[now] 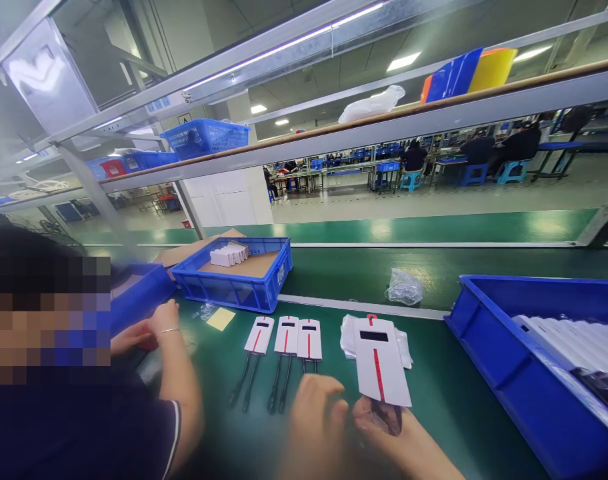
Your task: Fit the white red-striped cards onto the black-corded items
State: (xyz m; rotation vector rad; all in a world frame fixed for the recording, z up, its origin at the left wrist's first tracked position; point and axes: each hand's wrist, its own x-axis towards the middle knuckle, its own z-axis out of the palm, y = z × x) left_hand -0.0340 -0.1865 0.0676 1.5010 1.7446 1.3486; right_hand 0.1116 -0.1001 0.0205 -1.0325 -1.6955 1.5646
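Observation:
My right hand (399, 433) grips the lower end of a white flat device (383, 373), with a dark window and a red stripe. Clear plastic and something dark show between its fingers. To the left, my left hand (314, 417) is blurred; its fingers are bent, the thumb stands apart, and I see nothing in it. Beyond it, similar devices lie in a row on the green surface: one at the left (259, 335), one in the middle (286, 335) and one at the right (309, 339), with black leads toward me. White bags (403, 347) lie behind the held device.
At right stands a blue bin (504, 373) with white pieces. Another blue crate (224, 290) holds small white boxes. A co-worker (74, 420) works close on the left. Crumpled clear plastic (405, 287) and a yellow paper (221, 319) lie on the green surface. A shelf (304, 155) crosses overhead.

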